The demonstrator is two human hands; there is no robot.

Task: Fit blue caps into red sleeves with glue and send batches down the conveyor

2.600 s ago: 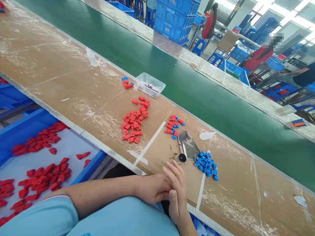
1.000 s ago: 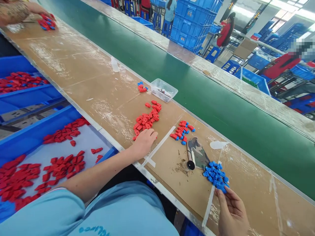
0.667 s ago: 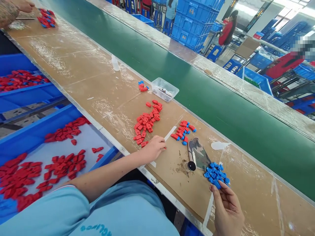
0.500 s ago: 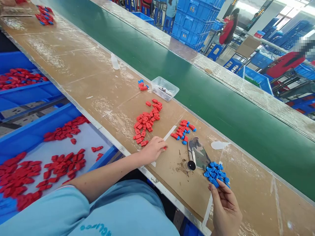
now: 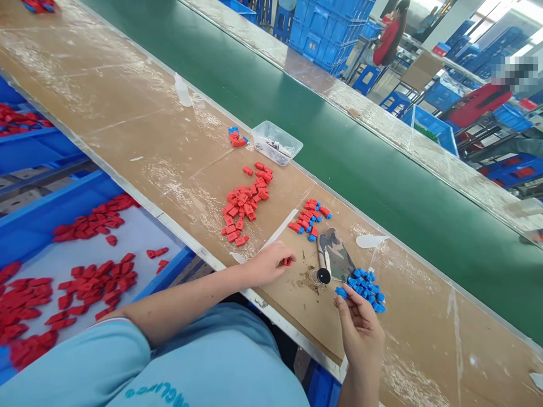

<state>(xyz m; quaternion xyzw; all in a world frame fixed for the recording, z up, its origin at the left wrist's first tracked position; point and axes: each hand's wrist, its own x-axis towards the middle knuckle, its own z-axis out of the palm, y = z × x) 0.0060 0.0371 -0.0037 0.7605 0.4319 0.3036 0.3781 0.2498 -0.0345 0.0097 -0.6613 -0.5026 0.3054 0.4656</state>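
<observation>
From the head view, I see the left hand (image 5: 268,264) pinching a red block (image 5: 287,262), the right hand (image 5: 361,330) pinching a blue piece (image 5: 341,293), still apart above the tabletop (image 5: 301,305). Several red-and-blue pieces (image 5: 306,216) look joined; loose red blocks (image 5: 241,198) and blue pieces (image 5: 365,285) remain.

Upper garment: short-sleeved light-blue fabric shirt (image 5: 212,362), creased toward the waist. Left sleeve (image 5: 97,356): same light blue, hem edged with a thin pale band (image 5: 126,320) and fine reddish line. Marking: curved teal lettering (image 5: 160,389) across the shirt front, partly legible. Lower garment: dark fabric (image 5: 289,351), mostly hidden. Left hand (image 5: 268,264), right hand (image 5: 363,333): bare.
</observation>
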